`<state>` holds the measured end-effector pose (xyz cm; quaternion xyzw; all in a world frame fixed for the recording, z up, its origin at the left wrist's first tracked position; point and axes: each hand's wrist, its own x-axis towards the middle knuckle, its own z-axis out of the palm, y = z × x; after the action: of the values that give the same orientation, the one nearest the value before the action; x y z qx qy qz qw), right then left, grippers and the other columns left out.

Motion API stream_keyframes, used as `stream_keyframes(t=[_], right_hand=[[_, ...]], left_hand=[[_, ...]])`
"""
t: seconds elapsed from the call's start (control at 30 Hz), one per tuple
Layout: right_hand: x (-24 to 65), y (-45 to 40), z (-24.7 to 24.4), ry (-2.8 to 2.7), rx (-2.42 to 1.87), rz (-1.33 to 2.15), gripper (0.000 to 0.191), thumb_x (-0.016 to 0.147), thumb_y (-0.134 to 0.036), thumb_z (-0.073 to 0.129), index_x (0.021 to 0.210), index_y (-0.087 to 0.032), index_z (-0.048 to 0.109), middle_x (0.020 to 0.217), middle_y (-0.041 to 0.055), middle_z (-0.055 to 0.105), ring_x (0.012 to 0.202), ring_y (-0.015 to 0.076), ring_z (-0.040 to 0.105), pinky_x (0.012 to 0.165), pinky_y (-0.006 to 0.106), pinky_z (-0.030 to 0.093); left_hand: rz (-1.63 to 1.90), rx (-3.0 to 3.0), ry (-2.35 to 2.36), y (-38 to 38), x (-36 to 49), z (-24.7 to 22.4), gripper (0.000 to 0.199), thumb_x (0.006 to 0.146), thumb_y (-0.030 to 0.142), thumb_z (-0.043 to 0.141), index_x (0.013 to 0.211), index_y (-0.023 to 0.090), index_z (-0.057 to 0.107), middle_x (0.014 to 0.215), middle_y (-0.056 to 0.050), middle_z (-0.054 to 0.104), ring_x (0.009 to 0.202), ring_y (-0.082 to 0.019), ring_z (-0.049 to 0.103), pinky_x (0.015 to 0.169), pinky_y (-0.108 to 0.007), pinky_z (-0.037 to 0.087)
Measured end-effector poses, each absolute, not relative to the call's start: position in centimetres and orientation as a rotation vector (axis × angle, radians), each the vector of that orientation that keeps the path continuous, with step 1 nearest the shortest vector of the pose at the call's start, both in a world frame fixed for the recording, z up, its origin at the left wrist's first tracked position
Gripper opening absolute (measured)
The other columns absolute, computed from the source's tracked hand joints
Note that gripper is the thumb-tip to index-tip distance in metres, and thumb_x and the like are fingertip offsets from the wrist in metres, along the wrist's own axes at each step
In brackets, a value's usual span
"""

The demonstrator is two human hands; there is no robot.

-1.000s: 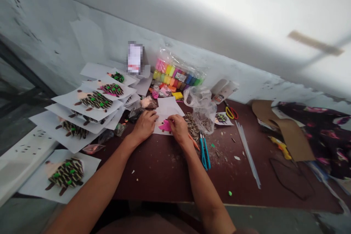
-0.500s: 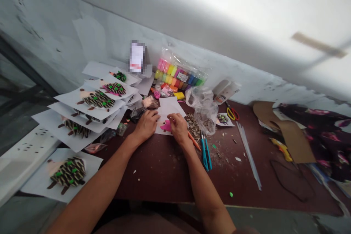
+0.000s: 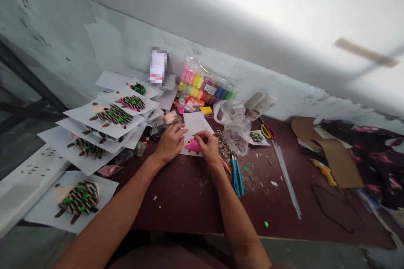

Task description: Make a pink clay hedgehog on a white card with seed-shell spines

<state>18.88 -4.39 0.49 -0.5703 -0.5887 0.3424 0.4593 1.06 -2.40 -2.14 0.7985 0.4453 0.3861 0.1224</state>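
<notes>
At far left, a white bar with small dark slots lies beside the table. Next to it, a sheet with a seed-covered hedgehog lies flat, green dabs among the seeds. Behind it, similar sheets are piled in an uneven stack; beyond the stack, an upright object is blurred and cannot be identified.

The left hand is palm down, fingers loosely extended, at the left edge of a white sheet – nothing seen in its grasp. On that sheet, between the two hands, is a pink shape with brown feet. Against the wall stands a clear bag of coloured clay.

The right hand is over the pink shape's right side, thumb and forefinger drawn close together – whether anything is pinched there cannot be told. Just beside it are loose striped seeds, partly under a crumpled plastic bag, with a teal-handled tool in front.

Farther right: yellow-and-red scissors, translucent sticks, a yellow glue gun and brown cardboard.
</notes>
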Motion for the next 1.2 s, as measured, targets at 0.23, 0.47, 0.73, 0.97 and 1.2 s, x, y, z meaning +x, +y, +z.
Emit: stream_keyframes(t=[0.23,0.47,0.73,0.97,1.2], right_hand=[[18.6,-4.4,-0.1,-1.479,-1.351,0.958,0.017,0.081,-0.034,0.066,0.082,-0.019,0.073,0.075,-0.0006,0.070,0.064,0.0119,0.057,0.062,0.023,0.046],[19.4,-4.8,0.7,-1.774,-1.432,0.736,0.011,0.088,-0.025,0.066,0.089,-0.022,0.077,0.084,0.0006,0.070,0.067,0.0121,0.059,0.067,0.023,0.047],[20.2,-4.6,0.8,-1.963,-1.543,0.399,0.019,0.095,-0.020,0.059,0.098,-0.023,0.077,0.089,0.0029,0.072,0.078,0.0149,0.064,0.075,0.024,0.046],[20.1,-4.7,0.1,-2.046,-1.703,0.278,0.023,0.097,-0.019,0.058,0.103,-0.025,0.078,0.098,0.0048,0.075,0.090,0.0183,0.067,0.081,0.026,0.046],[19.5,-4.7,0.0,-2.123,-1.690,0.217,0.022,0.099,-0.020,0.056,0.106,-0.025,0.077,0.096,0.0051,0.072,0.094,0.0183,0.064,0.084,0.026,0.045]], left_hand=[[0.986,2.384,1.174,-2.3,0.9,-1.3,0.019,0.095,0.021,0.057,0.093,0.018,0.076,0.091,-0.007,0.074,0.091,-0.024,0.064,0.086,-0.040,0.047],[0.905,2.436,1.156,-2.3,0.8,-1.7,0.022,0.099,0.026,0.055,0.095,0.021,0.077,0.091,-0.007,0.074,0.090,-0.023,0.063,0.085,-0.039,0.044],[0.956,2.364,1.291,-2.2,0.8,-2.1,0.031,0.092,0.016,0.053,0.115,0.019,0.073,0.108,-0.010,0.074,0.102,-0.026,0.062,0.091,-0.043,0.047],[0.883,2.368,1.347,-2.5,0.8,-2.0,0.047,0.077,0.009,0.051,0.118,0.017,0.072,0.112,-0.011,0.075,0.106,-0.028,0.062,0.095,-0.047,0.048],[0.828,2.378,1.373,-2.8,0.9,-2.0,0.051,0.074,0.010,0.051,0.121,0.016,0.071,0.116,-0.011,0.074,0.109,-0.028,0.061,0.098,-0.046,0.047]])
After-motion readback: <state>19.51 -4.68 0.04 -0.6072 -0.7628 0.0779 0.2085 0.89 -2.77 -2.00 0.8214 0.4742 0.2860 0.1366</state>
